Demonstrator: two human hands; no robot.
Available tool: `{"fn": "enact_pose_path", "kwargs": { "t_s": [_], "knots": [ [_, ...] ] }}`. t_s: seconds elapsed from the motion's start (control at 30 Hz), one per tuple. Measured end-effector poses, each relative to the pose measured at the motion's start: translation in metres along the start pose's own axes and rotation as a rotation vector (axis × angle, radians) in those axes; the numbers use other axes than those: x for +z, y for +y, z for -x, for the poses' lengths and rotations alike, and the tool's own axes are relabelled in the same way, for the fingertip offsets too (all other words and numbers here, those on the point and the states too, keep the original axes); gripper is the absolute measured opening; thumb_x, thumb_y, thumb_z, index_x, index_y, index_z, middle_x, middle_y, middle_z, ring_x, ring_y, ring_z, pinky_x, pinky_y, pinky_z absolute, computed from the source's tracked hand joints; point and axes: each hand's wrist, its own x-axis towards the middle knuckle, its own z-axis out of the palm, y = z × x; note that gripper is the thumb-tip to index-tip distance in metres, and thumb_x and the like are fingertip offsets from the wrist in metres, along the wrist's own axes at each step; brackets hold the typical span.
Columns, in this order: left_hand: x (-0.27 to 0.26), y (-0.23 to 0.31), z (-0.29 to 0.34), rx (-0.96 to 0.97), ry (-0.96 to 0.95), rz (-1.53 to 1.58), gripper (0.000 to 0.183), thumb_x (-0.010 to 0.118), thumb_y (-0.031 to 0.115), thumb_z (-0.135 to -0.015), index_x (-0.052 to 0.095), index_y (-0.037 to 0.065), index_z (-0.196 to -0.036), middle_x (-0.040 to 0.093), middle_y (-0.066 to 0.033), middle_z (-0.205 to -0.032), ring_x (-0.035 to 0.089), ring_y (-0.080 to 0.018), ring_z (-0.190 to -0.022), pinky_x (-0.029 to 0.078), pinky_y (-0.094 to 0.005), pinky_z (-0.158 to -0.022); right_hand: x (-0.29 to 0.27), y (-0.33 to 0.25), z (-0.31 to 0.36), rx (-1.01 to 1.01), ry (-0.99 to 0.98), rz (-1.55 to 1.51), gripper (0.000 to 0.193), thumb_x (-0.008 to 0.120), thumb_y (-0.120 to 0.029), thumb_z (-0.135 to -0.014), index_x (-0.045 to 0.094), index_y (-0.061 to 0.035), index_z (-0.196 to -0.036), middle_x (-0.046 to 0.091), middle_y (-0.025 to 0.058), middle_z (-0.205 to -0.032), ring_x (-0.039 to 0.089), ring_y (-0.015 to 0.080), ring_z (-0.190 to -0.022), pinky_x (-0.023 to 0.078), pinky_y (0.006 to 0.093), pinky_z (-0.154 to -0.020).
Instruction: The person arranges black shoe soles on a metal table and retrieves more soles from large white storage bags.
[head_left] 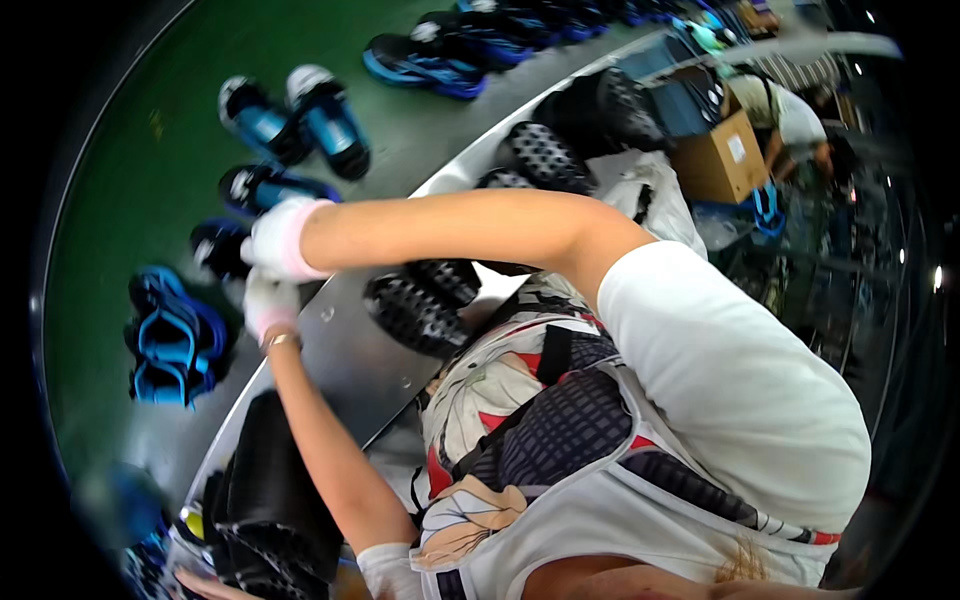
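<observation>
Both my hands wear white gloves with pink cuffs and meet over the near edge of the green belt. My right hand (283,240) reaches across from the right, its fingers curled at the end of a dark shoe (217,248). Just below it, my left hand (270,303) is closed, its fingertips close to the right hand's; what they hold, if anything, is hidden. Beyond the hands lies a black and blue shoe (262,186), partly behind my right glove. A pair of black shoes with blue insoles (330,125) sits farther up the belt.
Blue-lined sandals (175,340) rest on the green belt (90,230) at left. Studded black soles (415,305) lie on the metal ledge (340,350) before me. Dark rolled material (275,490) is at lower left. A cardboard box (722,160) and a bending person (790,115) are at upper right.
</observation>
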Motion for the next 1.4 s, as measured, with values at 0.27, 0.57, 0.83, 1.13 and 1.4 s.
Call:
{"fn": "enact_pose_path", "kwargs": {
  "t_s": [0.27, 0.57, 0.83, 1.13, 1.4],
  "knots": [
    [-0.072, 0.054, 0.048, 0.075, 0.321, -0.125, 0.057, 0.065, 0.013, -0.081, 0.047, 0.008, -0.135, 0.047, -0.0194, -0.134, 0.051, -0.0341, -0.117, 0.044, -0.0371, -0.096, -0.028, 0.122, 0.327, 0.37, 0.952, -0.153, 0.021, 0.062, -0.022, -0.088, 0.067, -0.0084, -0.103, 0.067, 0.0113, -0.101, 0.064, 0.0269, -0.094, 0.051, 0.034, -0.084],
    [-0.053, 0.151, 0.129, -0.011, 0.316, 0.101, 0.045, 0.057, 0.018, -0.092, 0.05, 0.01, -0.135, 0.051, -0.0182, -0.126, 0.06, -0.0251, -0.099, 0.048, -0.0355, -0.087, 0.026, 0.238, 0.498, 0.804, 0.814, 0.14, 0.026, 0.063, -0.018, -0.085, 0.064, -0.0151, -0.11, 0.061, 0.007, -0.111, 0.058, 0.0259, -0.105, 0.048, 0.0339, -0.09],
    [-0.048, 0.22, 0.131, 0.006, 0.328, 0.177, 0.04, 0.058, 0.021, -0.092, 0.056, 0.001, -0.127, 0.057, -0.0179, -0.124, 0.059, -0.026, -0.107, 0.047, -0.0328, -0.091, 0.03, 0.274, 0.505, 0.508, 0.757, 0.302, 0.026, 0.064, -0.01, -0.075, 0.063, -0.013, -0.101, 0.06, 0.0062, -0.107, 0.059, 0.0267, -0.098, 0.049, 0.0366, -0.084],
    [-0.058, 0.259, 0.138, 0.085, 0.333, 0.122, 0.038, 0.056, 0.018, -0.093, 0.056, 0.003, -0.128, 0.057, -0.0164, -0.122, 0.06, -0.025, -0.103, 0.048, -0.032, -0.09, -0.001, 0.245, 0.552, 0.494, 0.905, 0.102, 0.024, 0.068, -0.016, -0.077, 0.06, -0.012, -0.099, 0.059, 0.0046, -0.106, 0.06, 0.0253, -0.099, 0.05, 0.0344, -0.084],
    [-0.08, 0.382, 0.156, 0.219, -0.299, 1.191, 0.071, 0.047, 0.049, -0.096, 0.031, 0.001, -0.145, 0.039, -0.0162, -0.144, 0.044, -0.0288, -0.126, 0.039, -0.0383, -0.102, -0.021, 0.161, 0.48, -0.097, 1.018, -0.133, 0.027, 0.071, -0.022, -0.074, 0.059, -0.0116, -0.096, 0.059, 0.007, -0.106, 0.059, 0.0259, -0.099, 0.051, 0.0355, -0.08]
  ]
}}
